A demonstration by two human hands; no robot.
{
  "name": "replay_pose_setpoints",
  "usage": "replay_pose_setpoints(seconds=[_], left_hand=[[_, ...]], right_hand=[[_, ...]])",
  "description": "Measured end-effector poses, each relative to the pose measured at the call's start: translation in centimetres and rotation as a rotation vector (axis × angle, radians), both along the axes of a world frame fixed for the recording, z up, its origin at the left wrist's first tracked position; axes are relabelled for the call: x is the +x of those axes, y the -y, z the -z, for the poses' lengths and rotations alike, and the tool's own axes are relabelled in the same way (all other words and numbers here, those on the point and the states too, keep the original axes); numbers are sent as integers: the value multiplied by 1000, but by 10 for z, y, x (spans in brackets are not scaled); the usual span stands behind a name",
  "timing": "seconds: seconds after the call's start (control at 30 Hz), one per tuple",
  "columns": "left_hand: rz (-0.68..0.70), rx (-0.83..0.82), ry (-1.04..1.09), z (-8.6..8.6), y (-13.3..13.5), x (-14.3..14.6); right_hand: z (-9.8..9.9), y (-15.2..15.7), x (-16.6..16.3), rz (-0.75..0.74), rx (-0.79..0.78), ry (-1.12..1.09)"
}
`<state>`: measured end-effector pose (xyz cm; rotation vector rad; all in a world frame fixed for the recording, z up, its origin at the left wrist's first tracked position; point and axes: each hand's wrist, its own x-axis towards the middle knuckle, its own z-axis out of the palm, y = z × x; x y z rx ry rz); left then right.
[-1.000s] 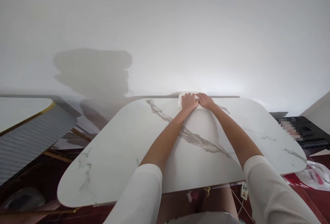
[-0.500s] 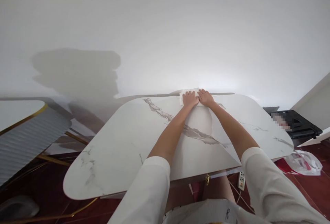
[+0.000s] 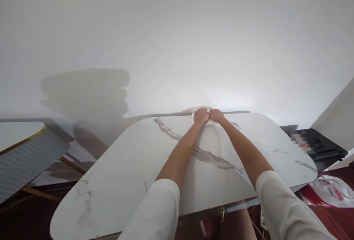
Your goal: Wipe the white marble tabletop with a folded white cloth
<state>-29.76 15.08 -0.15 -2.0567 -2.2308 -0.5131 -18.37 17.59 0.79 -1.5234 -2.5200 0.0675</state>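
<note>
Both my arms reach across a white marble-patterned table (image 3: 116, 181) to its far edge by the wall. My left hand (image 3: 201, 116) and my right hand (image 3: 216, 115) lie side by side, knuckles touching, fingers curled down onto a small white cloth (image 3: 209, 122). Only slivers of the cloth show under and beside the hands. A grey vein runs across the tabletop between my forearms. White sleeves cover my upper arms.
A plain white wall rises right behind the table. At left stands another white tabletop with a gold rim (image 3: 19, 136) over a ribbed grey panel. At right sit a black case (image 3: 318, 146) and a plastic bag (image 3: 330, 190) on dark red floor.
My hands have drawn closer together and bunched up over the cloth, which now shows less. The view has shifted, so the table sits lower in the picture.
</note>
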Motion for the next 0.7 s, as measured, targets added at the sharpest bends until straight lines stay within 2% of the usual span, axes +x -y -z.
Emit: replay_pose_setpoints(seconds=[0.1,0.23,0.37,0.53,0.7], left_hand=[[3,29,-16,4,4,3],[35,19,-16,5,11,4],[43,32,-16,5,24,7],[44,32,-13,7,49,14],[27,24,-8,5,82,22]], right_hand=[[5,-3,1,36,13,-15],[14,0,4,-70,119,-20],[20,7,9,-113,140,-40],[27,21,15,-140,160,-96],[30,48,22,-179,179,-106]])
